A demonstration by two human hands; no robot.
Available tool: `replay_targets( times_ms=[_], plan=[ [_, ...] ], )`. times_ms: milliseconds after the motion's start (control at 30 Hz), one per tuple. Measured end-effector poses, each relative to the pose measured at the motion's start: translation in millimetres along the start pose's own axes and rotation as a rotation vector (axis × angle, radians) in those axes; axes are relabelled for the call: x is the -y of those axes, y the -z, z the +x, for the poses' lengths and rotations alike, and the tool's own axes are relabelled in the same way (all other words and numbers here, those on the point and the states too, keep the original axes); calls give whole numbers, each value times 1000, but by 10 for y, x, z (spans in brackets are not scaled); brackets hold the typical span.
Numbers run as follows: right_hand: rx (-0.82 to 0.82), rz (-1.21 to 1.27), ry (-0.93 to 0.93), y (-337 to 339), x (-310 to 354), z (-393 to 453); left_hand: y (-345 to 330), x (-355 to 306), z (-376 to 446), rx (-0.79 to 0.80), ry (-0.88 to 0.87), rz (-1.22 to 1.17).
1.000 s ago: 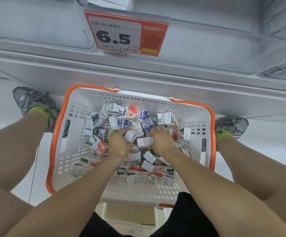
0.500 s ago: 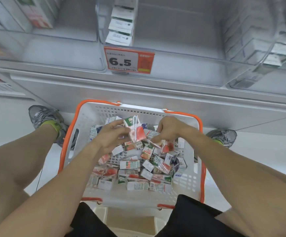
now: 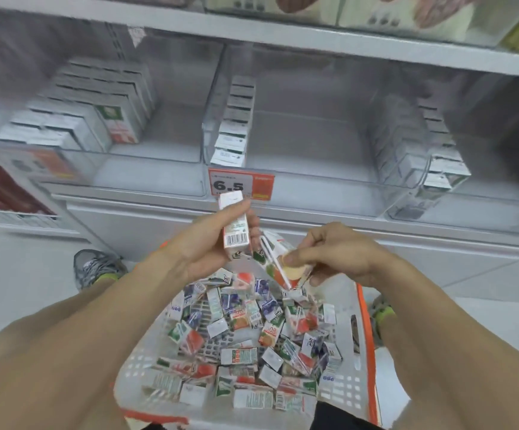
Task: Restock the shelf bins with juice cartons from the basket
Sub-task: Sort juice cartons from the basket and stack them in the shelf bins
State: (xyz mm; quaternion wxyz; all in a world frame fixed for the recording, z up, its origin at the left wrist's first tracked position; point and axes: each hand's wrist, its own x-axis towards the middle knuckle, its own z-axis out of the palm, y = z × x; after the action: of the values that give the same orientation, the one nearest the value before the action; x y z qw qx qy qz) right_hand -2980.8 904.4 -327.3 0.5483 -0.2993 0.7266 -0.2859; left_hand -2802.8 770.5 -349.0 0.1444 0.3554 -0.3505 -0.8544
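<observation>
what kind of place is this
Most likely a shop aisle, such as a supermarket. A price tag reading 6.5 hangs on the shelf edge, clear bins hold rows of cartons, and a basket full of small juice cartons sits below.

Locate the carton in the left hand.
In the head view, the left hand holds the carton upright at centre frame, above the basket and just below the 6.5 price tag.

Clear glossy plastic shelf bins [image 3: 314, 178]
</observation>
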Motion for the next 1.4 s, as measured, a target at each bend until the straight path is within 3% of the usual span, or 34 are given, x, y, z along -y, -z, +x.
replay_targets(
  times_ms=[267, 433, 633, 833, 967, 1100, 1200, 1333, 1400],
  plan=[
    [-87, 312, 81, 30, 162, -33, 16, -238, -47, -73, -11, 57],
    [-101, 486, 196, -51, 199, -192, -77, -197, -248, 64, -13, 1],
    [-323, 116, 316, -261, 153, -280, -219, -53, -182, 47, 19, 166],
    [-179, 47, 439, -144, 132, -282, -187, 26, -169, -3, 39, 132],
    [-170, 130, 451, -16, 71, -241, -154, -33, -209, 138, 92, 126],
    [126, 235, 342, 92, 59, -199, -167, -54, -264, 343, 115, 151],
    [227, 184, 439, 97, 98, -201, -143, -88, -308, 421, 108, 193],
    [212, 256, 513, 98, 124, -207, -152, -147, -410, 358, 95, 155],
    [192, 321, 560, 122, 129, -213, -191, -182, -443, 241, 93, 84]
  ],
)
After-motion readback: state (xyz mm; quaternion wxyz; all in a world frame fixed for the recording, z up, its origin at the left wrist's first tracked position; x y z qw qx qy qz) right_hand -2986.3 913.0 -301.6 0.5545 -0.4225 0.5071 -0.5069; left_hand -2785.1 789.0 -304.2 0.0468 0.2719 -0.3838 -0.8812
